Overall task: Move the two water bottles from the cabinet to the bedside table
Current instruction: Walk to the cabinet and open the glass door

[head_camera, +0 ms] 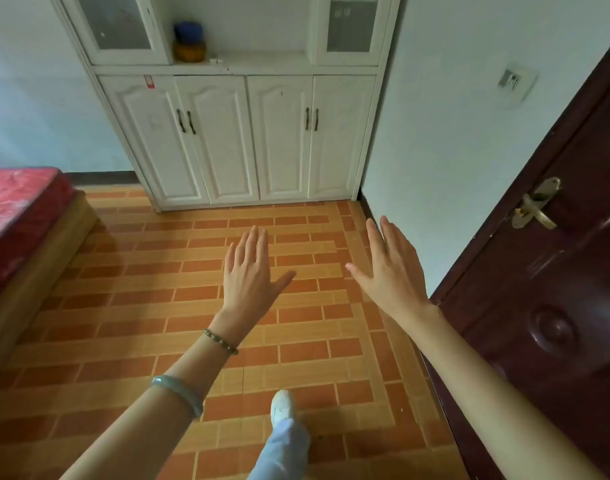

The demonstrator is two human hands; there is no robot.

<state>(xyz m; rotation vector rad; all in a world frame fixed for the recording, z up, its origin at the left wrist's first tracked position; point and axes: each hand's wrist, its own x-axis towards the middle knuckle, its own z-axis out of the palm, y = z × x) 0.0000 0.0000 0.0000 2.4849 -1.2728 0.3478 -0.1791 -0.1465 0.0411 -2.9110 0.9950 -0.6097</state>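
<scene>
A white cabinet stands against the far wall, its lower doors all closed. No water bottle shows anywhere, and no bedside table is in view. My left hand is stretched out flat over the floor, fingers apart, holding nothing, well short of the cabinet. My right hand is held out the same way to its right, also holding nothing. On the cabinet's open shelf sits a brown jar with a blue object on top of it.
A bed with a red cover fills the left side. A dark brown door with a brass handle stands at the right. Orange brick-pattern tiles cover the floor. My foot in a white shoe is stepping forward.
</scene>
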